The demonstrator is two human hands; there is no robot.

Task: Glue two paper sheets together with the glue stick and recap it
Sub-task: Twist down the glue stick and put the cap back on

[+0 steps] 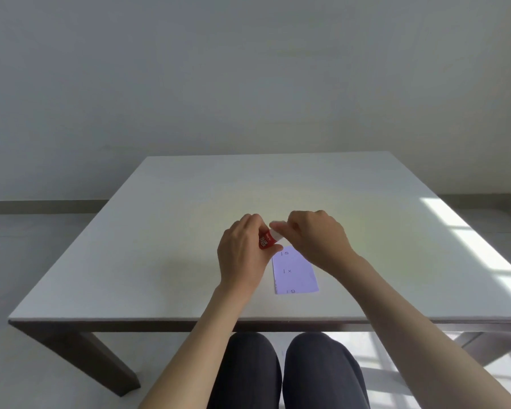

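Note:
A red glue stick with white lettering is held above the table in my left hand, which wraps around its body. My right hand pinches the white end of the stick with its fingertips; I cannot tell whether that white part is the cap or the bare stick. Below the two hands a small pale lilac paper sheet lies flat on the white table, with small printed marks on it. My right wrist covers the sheet's upper right corner. Only one sheet can be told apart.
The table's near edge runs just in front of my knees. Bright sunlight patches fall on the table's right side. A plain wall stands behind the far edge.

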